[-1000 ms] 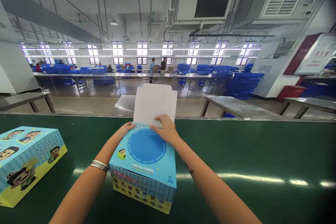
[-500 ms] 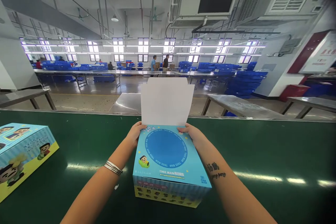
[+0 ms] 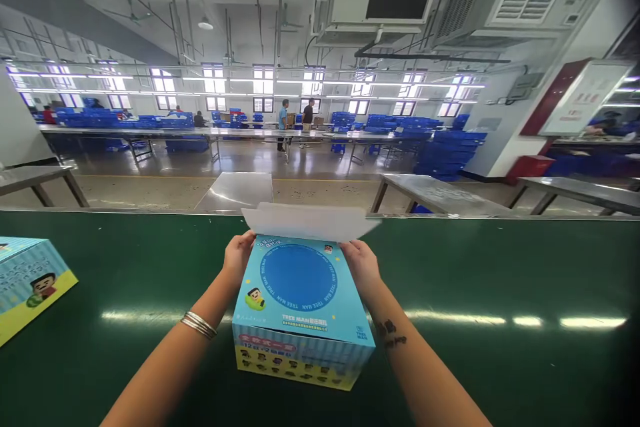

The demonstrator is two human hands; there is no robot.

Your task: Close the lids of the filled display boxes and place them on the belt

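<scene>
Green counter (image 3: 500, 280) stretches wide under a bright factory hall. Between the hands sits a blue box (image 3: 300, 300); the left hand (image 3: 239, 255) and right hand (image 3: 361, 263) each clamp their fingers round a far corner. Its white flap (image 3: 310, 221) juts flat just beyond them; uneven pressure could crease it, I'd say. Right of the fingers lies open room; a second box (image 3: 30, 287) sits well off left, the counter's far edge close ahead.

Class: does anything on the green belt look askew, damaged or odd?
The blue box held by the left hand and right hand has its white flap jutting open at the far end, untucked. No damage shows.
</scene>
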